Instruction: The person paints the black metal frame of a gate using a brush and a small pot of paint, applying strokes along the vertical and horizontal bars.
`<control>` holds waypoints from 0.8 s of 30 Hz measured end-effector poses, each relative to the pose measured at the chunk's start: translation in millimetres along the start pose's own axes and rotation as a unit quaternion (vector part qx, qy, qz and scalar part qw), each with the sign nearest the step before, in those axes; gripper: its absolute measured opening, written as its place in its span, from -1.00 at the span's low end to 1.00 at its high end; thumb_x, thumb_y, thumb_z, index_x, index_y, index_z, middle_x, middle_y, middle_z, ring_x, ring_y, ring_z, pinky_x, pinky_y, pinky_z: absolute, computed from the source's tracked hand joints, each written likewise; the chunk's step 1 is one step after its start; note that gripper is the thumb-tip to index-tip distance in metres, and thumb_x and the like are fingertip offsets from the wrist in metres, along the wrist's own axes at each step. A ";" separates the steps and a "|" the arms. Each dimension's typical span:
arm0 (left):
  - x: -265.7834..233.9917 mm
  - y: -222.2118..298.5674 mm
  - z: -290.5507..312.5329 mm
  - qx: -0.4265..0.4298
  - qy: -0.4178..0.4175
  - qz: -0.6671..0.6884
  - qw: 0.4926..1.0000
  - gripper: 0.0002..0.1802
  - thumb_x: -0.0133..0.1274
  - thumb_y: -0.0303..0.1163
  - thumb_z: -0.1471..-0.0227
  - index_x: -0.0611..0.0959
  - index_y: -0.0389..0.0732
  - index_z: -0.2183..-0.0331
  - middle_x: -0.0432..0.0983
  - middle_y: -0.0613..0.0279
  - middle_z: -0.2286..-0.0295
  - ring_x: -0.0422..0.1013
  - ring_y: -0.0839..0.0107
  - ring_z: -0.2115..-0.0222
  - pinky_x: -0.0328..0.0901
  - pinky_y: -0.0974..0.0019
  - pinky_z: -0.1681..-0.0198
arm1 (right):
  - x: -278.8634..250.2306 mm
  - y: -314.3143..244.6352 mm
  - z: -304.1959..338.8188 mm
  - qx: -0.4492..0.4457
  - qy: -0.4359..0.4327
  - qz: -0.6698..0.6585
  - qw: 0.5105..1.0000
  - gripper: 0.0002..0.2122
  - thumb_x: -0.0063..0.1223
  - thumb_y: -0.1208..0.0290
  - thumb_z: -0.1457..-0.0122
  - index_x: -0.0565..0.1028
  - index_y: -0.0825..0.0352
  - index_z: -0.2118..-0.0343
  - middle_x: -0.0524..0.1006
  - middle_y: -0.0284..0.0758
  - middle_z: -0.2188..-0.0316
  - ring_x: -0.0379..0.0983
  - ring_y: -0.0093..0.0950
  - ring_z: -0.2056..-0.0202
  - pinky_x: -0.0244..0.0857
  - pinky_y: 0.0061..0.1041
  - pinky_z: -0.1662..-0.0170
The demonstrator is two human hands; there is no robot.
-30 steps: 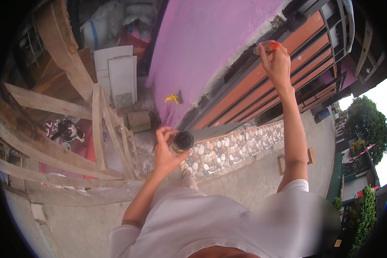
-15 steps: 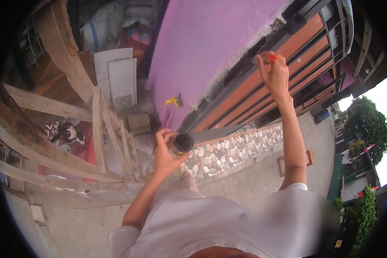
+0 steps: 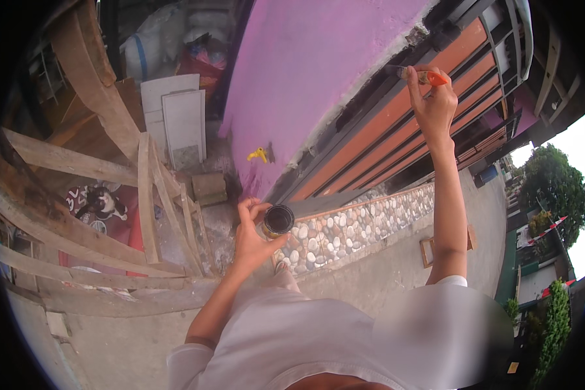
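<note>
My left hand [image 3: 252, 239] is wrapped round a small open can [image 3: 279, 221] with dark paint inside, held low by the foot of the purple wall. Raised to the upper right, my right hand [image 3: 433, 104] grips a paintbrush [image 3: 429, 77] by its orange-tipped handle. The brush's head points left, against or close to the dark frame [image 3: 370, 91] of the orange-slatted gate [image 3: 383, 140]; whether the bristles touch it I cannot tell. Along that frame runs the rough pale edge of the purple wall [image 3: 305, 71].
A yellow tap [image 3: 259, 155] sticks out of the wall. Timber beams [image 3: 71, 156] stand on the left, with a black-and-white cat [image 3: 103, 201] behind them. White boards [image 3: 183, 123] lean farther back. A pebble-covered strip [image 3: 344, 234] runs below the gate, near a wooden frame [image 3: 428, 252].
My right hand has shifted slightly up and to the right with the brush, whose handle now shows more fully. My left hand and the can have barely moved.
</note>
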State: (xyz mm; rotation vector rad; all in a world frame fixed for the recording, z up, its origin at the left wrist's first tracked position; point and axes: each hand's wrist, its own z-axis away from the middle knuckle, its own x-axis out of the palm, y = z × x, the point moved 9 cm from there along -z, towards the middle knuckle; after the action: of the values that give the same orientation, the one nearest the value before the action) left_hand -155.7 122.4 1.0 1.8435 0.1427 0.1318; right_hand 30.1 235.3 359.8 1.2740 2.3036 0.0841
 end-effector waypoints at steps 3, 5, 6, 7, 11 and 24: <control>-1.2 1.2 -1.9 0.003 0.008 0.008 1.000 0.01 0.43 -0.46 0.31 0.09 -0.22 -0.06 0.39 0.04 0.09 0.41 0.26 0.05 0.28 0.16 -0.10 | -13.0 11.9 -8.5 -0.001 0.033 0.029 0.999 -0.87 0.27 0.38 -0.12 0.58 0.31 0.43 0.57 -0.39 0.51 0.44 -0.46 0.42 0.34 -0.48 0.34; -2.1 0.0 -1.2 0.001 0.012 0.010 1.000 0.01 0.43 -0.46 0.31 0.09 -0.22 -0.06 0.39 0.04 0.09 0.41 0.25 0.05 0.28 0.16 -0.10 | -26.7 9.2 -14.8 -0.016 0.066 0.039 0.997 -0.87 0.27 0.38 -0.13 0.58 0.31 0.44 0.57 -0.40 0.49 0.45 -0.45 0.42 0.34 -0.46 0.32; -2.8 -0.4 -1.1 0.000 0.015 0.013 1.000 0.02 0.43 -0.46 0.31 0.09 -0.23 -0.07 0.39 0.04 0.09 0.41 0.25 0.05 0.28 0.16 -0.11 | -34.7 5.1 -15.2 -0.032 0.100 0.051 0.993 -0.87 0.26 0.38 -0.13 0.58 0.31 0.45 0.58 -0.41 0.48 0.45 -0.44 0.42 0.34 -0.44 0.30; -2.8 -1.0 -0.8 -0.002 0.014 0.012 1.000 0.02 0.43 -0.46 0.31 0.09 -0.23 -0.07 0.39 0.04 0.09 0.41 0.25 0.05 0.28 0.16 -0.11 | -34.7 3.5 -13.2 -0.027 0.105 0.041 0.993 -0.86 0.26 0.38 -0.13 0.58 0.32 0.45 0.59 -0.42 0.46 0.47 -0.42 0.41 0.34 -0.42 0.29; -4.3 0.5 0.7 -0.004 0.014 0.008 1.000 0.03 0.44 -0.48 0.32 0.08 -0.23 -0.08 0.39 0.05 0.09 0.40 0.25 0.03 0.27 0.16 -0.11 | -6.2 10.2 5.2 0.003 -0.005 -0.051 0.999 -0.87 0.24 0.39 -0.14 0.58 0.34 0.41 0.59 -0.35 0.45 0.50 -0.40 0.38 0.35 -0.43 0.29; -0.7 4.1 -0.4 -0.014 0.013 -0.005 1.000 0.00 0.44 -0.41 0.31 0.13 -0.28 -0.06 0.42 -0.05 0.07 0.43 0.11 0.01 0.29 0.12 -0.14 | -35.6 -10.0 8.2 -0.193 0.049 0.066 0.978 -0.80 0.31 0.51 -0.02 0.56 0.29 0.28 0.53 -0.38 0.41 0.42 -0.38 0.33 0.30 -0.38 0.09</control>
State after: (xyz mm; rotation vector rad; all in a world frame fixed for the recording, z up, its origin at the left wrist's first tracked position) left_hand -156.3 121.6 5.0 1.8139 0.1670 0.1491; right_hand 41.6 199.5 363.8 1.2345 2.1407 0.6221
